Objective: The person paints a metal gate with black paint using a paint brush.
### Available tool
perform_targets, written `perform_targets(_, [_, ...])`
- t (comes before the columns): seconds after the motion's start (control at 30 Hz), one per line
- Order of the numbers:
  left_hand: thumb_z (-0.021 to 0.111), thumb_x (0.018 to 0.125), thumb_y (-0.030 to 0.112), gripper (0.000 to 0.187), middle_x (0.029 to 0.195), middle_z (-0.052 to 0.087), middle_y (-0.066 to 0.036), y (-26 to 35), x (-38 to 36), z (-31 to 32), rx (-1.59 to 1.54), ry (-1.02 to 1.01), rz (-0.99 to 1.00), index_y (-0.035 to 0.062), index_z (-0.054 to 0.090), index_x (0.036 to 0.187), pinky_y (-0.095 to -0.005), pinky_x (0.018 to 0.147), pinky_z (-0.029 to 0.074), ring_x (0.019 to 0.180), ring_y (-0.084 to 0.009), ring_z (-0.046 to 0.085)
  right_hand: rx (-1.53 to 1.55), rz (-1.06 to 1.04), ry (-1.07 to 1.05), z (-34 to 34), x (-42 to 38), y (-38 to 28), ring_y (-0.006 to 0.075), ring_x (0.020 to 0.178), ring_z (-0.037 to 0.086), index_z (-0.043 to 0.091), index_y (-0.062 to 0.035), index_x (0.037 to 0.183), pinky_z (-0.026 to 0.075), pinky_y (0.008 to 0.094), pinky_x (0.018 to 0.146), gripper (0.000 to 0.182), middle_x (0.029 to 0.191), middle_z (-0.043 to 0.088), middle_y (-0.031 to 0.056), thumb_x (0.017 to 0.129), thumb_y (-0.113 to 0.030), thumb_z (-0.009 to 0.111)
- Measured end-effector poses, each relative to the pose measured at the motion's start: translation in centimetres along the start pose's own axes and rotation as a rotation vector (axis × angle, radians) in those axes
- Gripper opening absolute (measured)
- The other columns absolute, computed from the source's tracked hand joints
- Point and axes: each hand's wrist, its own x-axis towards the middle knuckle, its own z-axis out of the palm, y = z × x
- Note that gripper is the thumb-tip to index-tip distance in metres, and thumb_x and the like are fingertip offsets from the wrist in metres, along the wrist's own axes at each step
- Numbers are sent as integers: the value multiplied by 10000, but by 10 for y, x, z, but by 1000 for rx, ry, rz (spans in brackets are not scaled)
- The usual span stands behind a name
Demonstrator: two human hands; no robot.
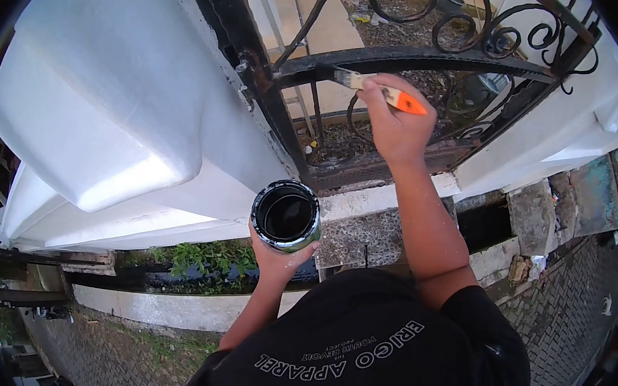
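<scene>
My right hand is closed around a paintbrush with a pale wooden handle and an orange end. The brush points left, its bristles at the curved black bar of a wrought-iron gate, near the bar's left end. Whether the bristles press on the metal is hard to make out. Lower down, my left hand wraps round an open paint can, held upright. Dark paint shows inside, and paint is smeared on the can's rim.
A white pillar rises on the left, and a white wall stands right of the gate. Below are a ditch with green plants, a rough concrete slab and brick paving. Beyond the gate lies littered soil.
</scene>
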Motion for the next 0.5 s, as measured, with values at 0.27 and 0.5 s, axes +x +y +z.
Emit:
perform_targets(0.27, [966, 554, 218, 1121, 1338, 499, -168, 6, -4, 9, -64, 9, 13, 21, 268, 1409, -408, 1065, 423, 1251, -271, 533, 95, 258, -24, -7, 19, -13, 66, 694, 627, 724, 16, 913, 503, 220, 637, 72, 782, 704, 38, 870, -40, 713])
perform_targets(0.5, [969, 557, 225, 1122, 1339, 499, -167, 9, 0, 23, -69, 3, 20, 20, 268, 1409, -400, 1059, 430, 1251, -272, 535, 83, 272, -100, 2, 29, 6, 44, 689, 583, 728, 12, 893, 478, 226, 618, 111, 760, 679, -2, 847, -86, 753])
